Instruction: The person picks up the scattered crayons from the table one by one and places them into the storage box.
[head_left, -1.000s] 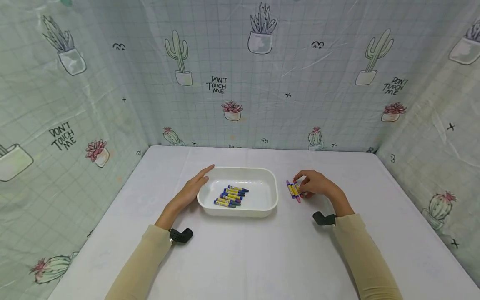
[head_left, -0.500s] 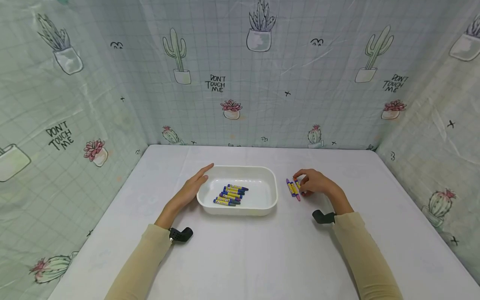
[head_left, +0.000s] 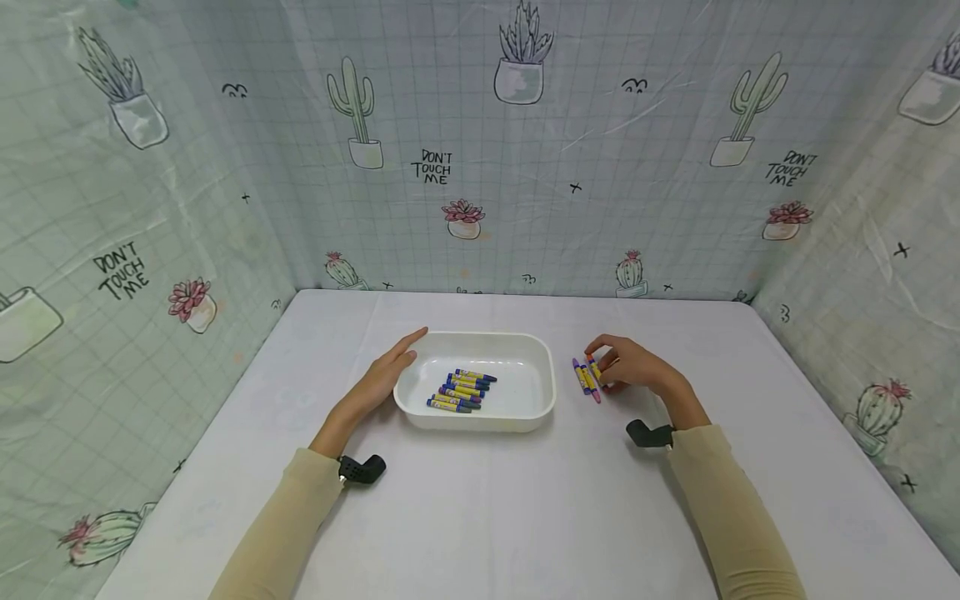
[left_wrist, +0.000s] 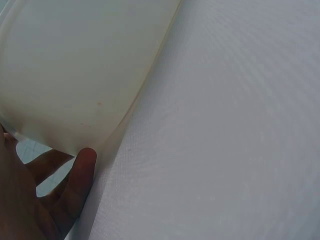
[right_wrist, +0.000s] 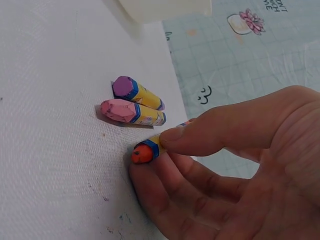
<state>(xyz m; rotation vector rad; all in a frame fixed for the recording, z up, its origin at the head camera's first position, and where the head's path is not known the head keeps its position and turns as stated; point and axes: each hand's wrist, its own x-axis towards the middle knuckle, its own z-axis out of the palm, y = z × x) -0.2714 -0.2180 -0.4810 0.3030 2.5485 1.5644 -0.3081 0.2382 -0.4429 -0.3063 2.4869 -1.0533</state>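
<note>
With its fingers extended, my left hand rests against the left end of a white tray; in the left wrist view its fingertips touch the tray's outer wall. Several crayons with yellow and blue wrappers lie side by side in the tray. To the right of it, my right hand pinches an orange crayon between thumb and fingers, low over the table. Close by on the cloth lie a pink crayon and a purple crayon.
A white cloth covers the table. Behind it and at both sides hangs a curtain printed with cactus drawings. Small coloured marks dot the cloth near the right hand.
My right hand keeps its pinch on the orange crayon and has shifted only slightly, with more of that crayon showing now. The left hand and tray stay put.
</note>
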